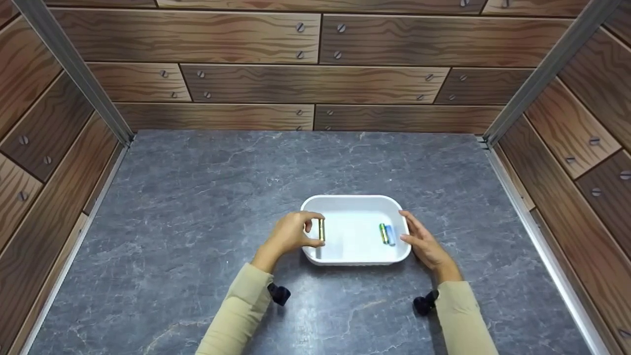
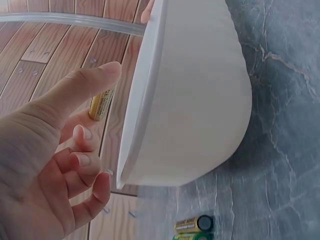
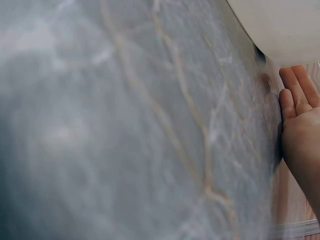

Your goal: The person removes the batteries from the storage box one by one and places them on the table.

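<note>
The gold battery (image 1: 321,230) is pinched by the left hand (image 1: 291,234) over the white tray's (image 1: 355,260) left edge, ready to drop inside, while the flat, open right hand (image 1: 424,242) steadies the tray's right side.

A grey, marble-veined desk (image 1: 197,197) stood boxed in by wood-panelled walls (image 1: 315,84) on three sides. A white tray (image 1: 355,202) sat directly on it, toward the near middle. Two black wrist camera mounts (image 1: 280,294) hovered close over the desk's near part.

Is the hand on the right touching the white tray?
Touching. In the head view the right hand lies with straight fingers against the right rim of the white tray.
</note>
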Demonstrator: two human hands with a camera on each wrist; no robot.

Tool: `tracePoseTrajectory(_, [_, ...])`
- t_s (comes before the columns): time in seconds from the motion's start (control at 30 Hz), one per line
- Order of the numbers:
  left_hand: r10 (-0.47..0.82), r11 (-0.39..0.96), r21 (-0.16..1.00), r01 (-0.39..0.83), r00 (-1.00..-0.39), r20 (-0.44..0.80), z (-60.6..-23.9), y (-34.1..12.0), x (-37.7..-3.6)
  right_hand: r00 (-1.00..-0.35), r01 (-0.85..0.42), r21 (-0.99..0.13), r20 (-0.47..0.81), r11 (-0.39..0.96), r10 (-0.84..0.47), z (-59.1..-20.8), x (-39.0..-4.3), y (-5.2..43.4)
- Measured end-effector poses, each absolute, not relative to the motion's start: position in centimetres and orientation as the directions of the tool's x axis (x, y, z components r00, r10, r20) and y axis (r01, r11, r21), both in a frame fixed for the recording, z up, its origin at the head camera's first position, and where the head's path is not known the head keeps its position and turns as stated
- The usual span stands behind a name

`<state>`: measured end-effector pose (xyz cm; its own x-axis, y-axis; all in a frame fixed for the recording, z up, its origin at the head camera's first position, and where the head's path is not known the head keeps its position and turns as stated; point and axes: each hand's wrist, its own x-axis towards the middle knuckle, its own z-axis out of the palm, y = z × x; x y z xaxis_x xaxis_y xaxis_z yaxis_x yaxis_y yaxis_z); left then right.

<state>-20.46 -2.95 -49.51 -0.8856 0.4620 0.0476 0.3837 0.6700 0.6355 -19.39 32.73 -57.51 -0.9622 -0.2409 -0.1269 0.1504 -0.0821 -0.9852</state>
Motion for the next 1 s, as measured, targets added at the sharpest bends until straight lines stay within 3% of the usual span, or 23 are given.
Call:
tracePoseTrajectory(0.6, [0.427,0.641,0.698,0.32,-0.904,0.023,-49.7,-6.1,-21.1,-0.97,0.172,-0.981,-0.152,-0.093,-0.188,-57.6,-19.4,32.5])
tracePoseTrajectory(1.0, [0.4,0.63,0.72,0.292,-0.916,0.023,-50.3,-8.2,-21.3,-0.962,0.155,-0.983,-0.128,-0.096,-0.242,-57.7,-19.5,32.8])
